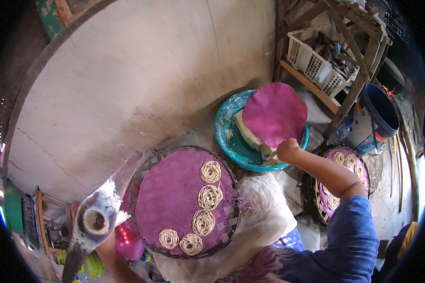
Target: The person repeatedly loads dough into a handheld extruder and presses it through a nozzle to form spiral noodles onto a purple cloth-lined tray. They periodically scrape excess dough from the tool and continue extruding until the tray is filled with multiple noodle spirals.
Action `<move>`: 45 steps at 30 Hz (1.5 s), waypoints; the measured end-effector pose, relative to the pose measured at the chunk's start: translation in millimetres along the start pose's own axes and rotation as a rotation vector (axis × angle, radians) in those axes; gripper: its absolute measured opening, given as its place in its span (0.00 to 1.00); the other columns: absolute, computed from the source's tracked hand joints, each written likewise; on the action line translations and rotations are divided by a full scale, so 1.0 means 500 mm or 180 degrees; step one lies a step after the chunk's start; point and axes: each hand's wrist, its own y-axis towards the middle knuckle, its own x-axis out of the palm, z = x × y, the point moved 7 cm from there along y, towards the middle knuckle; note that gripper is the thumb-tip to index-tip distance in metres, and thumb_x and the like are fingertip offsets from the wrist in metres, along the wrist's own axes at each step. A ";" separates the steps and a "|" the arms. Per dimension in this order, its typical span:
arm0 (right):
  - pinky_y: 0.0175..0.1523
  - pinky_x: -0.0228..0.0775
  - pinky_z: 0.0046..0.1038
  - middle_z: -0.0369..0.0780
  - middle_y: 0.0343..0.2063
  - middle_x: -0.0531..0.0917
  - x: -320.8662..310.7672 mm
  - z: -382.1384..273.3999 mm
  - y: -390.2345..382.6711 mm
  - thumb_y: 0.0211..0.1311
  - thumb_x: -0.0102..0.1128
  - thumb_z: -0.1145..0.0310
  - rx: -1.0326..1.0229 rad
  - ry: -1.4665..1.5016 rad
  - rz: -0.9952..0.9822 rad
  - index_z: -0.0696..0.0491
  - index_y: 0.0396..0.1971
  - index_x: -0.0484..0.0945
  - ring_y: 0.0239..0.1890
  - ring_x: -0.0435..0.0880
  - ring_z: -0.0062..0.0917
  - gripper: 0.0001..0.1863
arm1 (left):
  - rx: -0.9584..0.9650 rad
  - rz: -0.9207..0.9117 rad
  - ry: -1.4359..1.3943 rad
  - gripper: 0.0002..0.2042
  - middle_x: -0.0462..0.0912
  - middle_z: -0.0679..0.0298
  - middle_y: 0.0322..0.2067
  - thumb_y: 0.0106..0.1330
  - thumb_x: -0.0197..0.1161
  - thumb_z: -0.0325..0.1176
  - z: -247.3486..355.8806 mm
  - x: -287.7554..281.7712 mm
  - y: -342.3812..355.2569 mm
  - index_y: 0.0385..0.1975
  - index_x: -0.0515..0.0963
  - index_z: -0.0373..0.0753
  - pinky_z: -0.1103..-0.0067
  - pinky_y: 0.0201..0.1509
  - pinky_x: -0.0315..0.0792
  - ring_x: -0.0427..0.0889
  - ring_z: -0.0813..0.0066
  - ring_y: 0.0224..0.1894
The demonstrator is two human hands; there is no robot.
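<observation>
My right hand (288, 151) is curled at pale dough (251, 132) in a teal basin (229, 144); its fingertips are partly hidden. A magenta round sheet (274, 108) lies over that dough. At lower left, my left forearm (120, 262) reaches behind a flour-dusted press (97, 200) with a hollow cylinder; that hand’s fingers are hidden. Between my arms, a round woven tray (233, 221) holds a purple cloth (167, 188) with several noodle-like coils (210, 198) along its right and lower sides.
A second tray (318, 203) with coils stands at right. Beyond it are a dark bucket (378, 125), plastic bottle (343, 130), leaning sticks (401, 174) and a wooden rack (311, 87) with a white crate (318, 61). A pale wall (141, 75) rises ahead; white sheeting (264, 207) lies between the trays.
</observation>
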 end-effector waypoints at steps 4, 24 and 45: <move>0.38 0.78 0.35 0.42 0.40 0.85 -0.102 -0.007 -0.031 0.59 0.57 0.63 -0.0070 -0.0297 0.0895 0.51 0.44 0.83 0.44 0.85 0.31 0.16 | 0.0174 -0.0253 -0.0060 0.32 0.72 0.52 0.53 0.53 0.73 0.33 0.029 0.039 -0.017 0.56 0.65 0.31 0.65 0.60 0.64 0.74 0.54 0.53; 0.34 0.78 0.36 0.39 0.32 0.87 0.032 -0.021 0.075 0.59 0.57 0.64 -0.0363 0.0048 0.0173 0.53 0.42 0.84 0.34 0.87 0.31 0.14 | 0.0222 -0.0462 -0.0437 0.21 0.74 0.54 0.37 0.49 0.72 0.34 0.060 -0.017 -0.060 0.41 0.72 0.35 0.65 0.44 0.68 0.76 0.55 0.39; 0.21 0.62 0.21 0.31 0.21 0.77 -0.558 -0.216 -0.481 0.62 0.59 0.66 -0.3315 0.1382 0.1660 0.52 0.55 0.77 0.19 0.72 0.17 0.21 | 0.0208 -0.0424 -0.1611 0.14 0.75 0.61 0.27 0.46 0.69 0.36 0.203 -0.062 0.033 0.28 0.71 0.43 0.66 0.30 0.74 0.80 0.59 0.30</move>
